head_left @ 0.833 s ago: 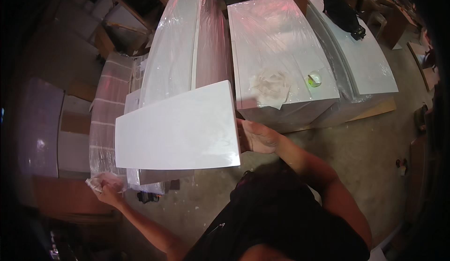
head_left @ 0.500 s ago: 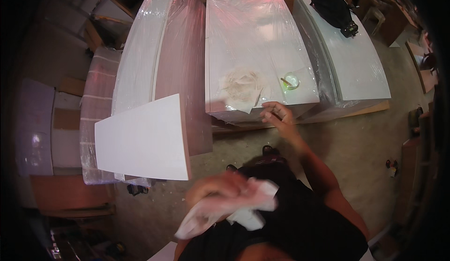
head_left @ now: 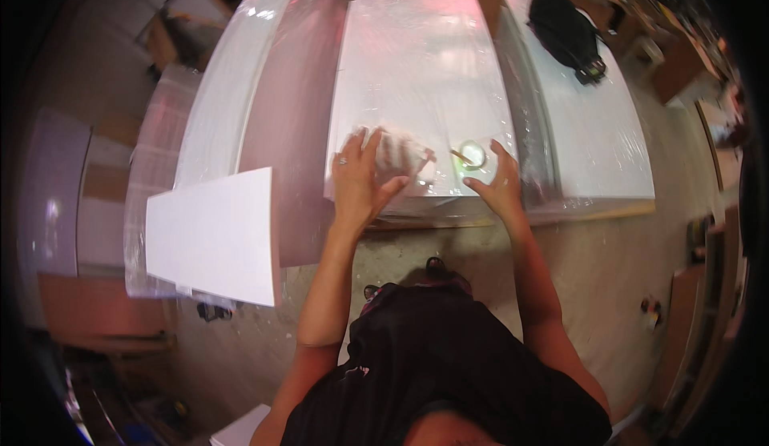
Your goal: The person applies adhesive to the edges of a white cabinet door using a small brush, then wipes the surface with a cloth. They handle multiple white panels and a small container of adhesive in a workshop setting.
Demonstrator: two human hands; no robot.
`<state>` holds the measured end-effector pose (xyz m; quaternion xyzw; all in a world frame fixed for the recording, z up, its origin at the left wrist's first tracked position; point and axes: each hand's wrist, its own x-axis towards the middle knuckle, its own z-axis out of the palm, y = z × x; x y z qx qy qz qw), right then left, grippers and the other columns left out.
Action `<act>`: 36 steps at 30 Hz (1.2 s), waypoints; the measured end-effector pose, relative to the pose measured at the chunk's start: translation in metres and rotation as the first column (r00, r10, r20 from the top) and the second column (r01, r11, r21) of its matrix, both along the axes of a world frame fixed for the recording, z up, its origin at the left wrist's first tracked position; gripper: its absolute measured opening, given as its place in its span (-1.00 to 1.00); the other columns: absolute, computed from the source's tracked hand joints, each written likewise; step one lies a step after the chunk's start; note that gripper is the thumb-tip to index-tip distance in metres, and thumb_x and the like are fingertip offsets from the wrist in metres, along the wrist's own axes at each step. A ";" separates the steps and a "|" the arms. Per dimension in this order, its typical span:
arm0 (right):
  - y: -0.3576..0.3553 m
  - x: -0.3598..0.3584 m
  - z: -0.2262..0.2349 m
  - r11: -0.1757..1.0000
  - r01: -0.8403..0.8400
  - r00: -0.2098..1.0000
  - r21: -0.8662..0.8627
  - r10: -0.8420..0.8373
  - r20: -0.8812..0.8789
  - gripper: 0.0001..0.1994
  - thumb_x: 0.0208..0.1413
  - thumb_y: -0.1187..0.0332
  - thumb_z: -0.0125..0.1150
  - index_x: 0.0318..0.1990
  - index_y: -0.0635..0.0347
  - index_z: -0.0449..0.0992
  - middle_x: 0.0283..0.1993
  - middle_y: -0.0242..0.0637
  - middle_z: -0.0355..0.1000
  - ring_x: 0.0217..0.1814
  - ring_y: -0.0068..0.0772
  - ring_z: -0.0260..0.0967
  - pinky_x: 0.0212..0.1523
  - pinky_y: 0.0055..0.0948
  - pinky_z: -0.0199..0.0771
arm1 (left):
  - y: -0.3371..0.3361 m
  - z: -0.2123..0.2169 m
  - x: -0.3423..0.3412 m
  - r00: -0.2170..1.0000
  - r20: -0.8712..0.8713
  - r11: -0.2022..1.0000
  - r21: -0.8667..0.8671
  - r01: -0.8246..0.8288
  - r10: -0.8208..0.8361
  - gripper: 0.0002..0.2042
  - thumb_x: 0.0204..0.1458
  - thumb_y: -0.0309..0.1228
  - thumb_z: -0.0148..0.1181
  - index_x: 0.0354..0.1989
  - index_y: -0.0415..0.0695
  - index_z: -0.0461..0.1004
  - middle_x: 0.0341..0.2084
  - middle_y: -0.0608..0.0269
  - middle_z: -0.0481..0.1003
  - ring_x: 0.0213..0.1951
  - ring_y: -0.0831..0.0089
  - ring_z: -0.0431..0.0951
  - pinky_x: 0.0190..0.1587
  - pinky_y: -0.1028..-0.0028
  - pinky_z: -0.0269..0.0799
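A shrink-wrapped white stack (head_left: 416, 70) stands in front of me. Near its front edge lies a crumpled whitish cloth (head_left: 400, 156), blurred, with brownish streaks. Beside the cloth is my left hand (head_left: 359, 178), fingers and thumb spread, a ring on one finger. It appears to hold nothing. To the right sits a small round clear container (head_left: 473, 154), greenish at its lower side, with a short brown stick (head_left: 460, 158) at its left rim. My right hand (head_left: 498, 180) curves around the container's near right side, thumb and fingers apart, without visibly gripping it.
A white panel (head_left: 212, 234) leans at the left against tall wrapped stacks (head_left: 228, 86). On the right stack (head_left: 593, 142) rests a black bag (head_left: 562, 34). Brown boards (head_left: 104, 306) lie at the far left. Concrete floor (head_left: 597, 278) shows around me.
My left hand has moved from near my body up to the stack's surface, and the cloth it carried is no longer in it. My right hand has shifted beside the clear container.
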<state>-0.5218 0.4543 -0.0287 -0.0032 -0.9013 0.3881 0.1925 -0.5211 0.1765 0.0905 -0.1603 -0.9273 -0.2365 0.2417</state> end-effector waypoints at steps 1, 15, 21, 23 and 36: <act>0.000 -0.001 -0.006 1.000 -0.003 1.000 -0.005 0.003 0.003 -0.07 -0.28 0.24 0.62 0.34 0.19 0.28 0.24 -0.01 0.36 0.29 0.07 0.27 0.28 -0.06 0.28 | -0.009 -0.005 0.004 0.999 0.038 0.987 0.160 0.032 -0.038 -0.38 -0.12 -0.18 0.53 0.11 -0.22 0.51 -0.08 -0.04 0.60 0.02 0.04 0.58 0.13 0.25 0.45; -0.001 -0.009 -0.015 0.990 -0.083 0.995 0.115 0.077 0.060 -0.25 -0.12 0.29 0.51 0.29 0.30 0.36 0.20 0.14 0.43 0.25 0.09 0.39 0.26 -0.08 0.35 | -0.180 -0.057 0.214 0.933 0.343 -0.351 0.892 -0.286 0.111 -0.39 0.29 0.22 -0.13 -0.02 -0.16 0.46 -0.24 0.21 0.57 -0.23 0.43 0.57 -0.14 0.36 0.51; 0.011 -0.024 -0.038 0.938 -0.012 0.998 0.346 -0.009 0.057 -0.24 -0.14 -0.05 0.53 0.23 0.10 0.48 0.13 -0.03 0.54 0.11 0.05 0.52 0.11 -0.11 0.51 | -0.241 0.004 0.199 0.938 0.200 -0.184 0.971 -0.152 0.282 -0.32 0.19 0.35 -0.07 -0.01 -0.11 0.41 -0.24 0.21 0.55 -0.39 0.46 0.57 -0.29 0.38 0.55; -0.004 -0.017 -0.019 0.916 0.008 0.995 0.401 0.031 -0.092 -0.31 -0.13 -0.04 0.56 0.08 0.24 0.51 -0.04 -0.03 0.55 -0.06 0.04 0.53 -0.04 -0.14 0.54 | -0.244 0.013 0.189 0.896 0.248 -0.192 0.963 -0.187 0.368 -0.35 0.19 0.30 0.01 -0.03 -0.15 0.36 -0.37 0.28 0.49 -0.53 0.56 0.52 -0.51 0.53 0.55; 0.007 -0.035 -0.042 0.990 -0.053 0.999 -0.127 0.053 -0.007 -0.44 0.05 0.44 0.44 0.19 0.37 0.36 0.12 -0.09 0.37 0.09 -0.19 0.38 -0.06 -0.31 0.65 | -0.320 0.017 0.196 0.936 0.346 -0.216 0.921 -0.324 0.068 -0.51 0.13 -0.08 0.26 0.10 -0.19 0.45 -0.04 0.10 0.54 -0.11 0.32 0.62 -0.20 0.15 0.68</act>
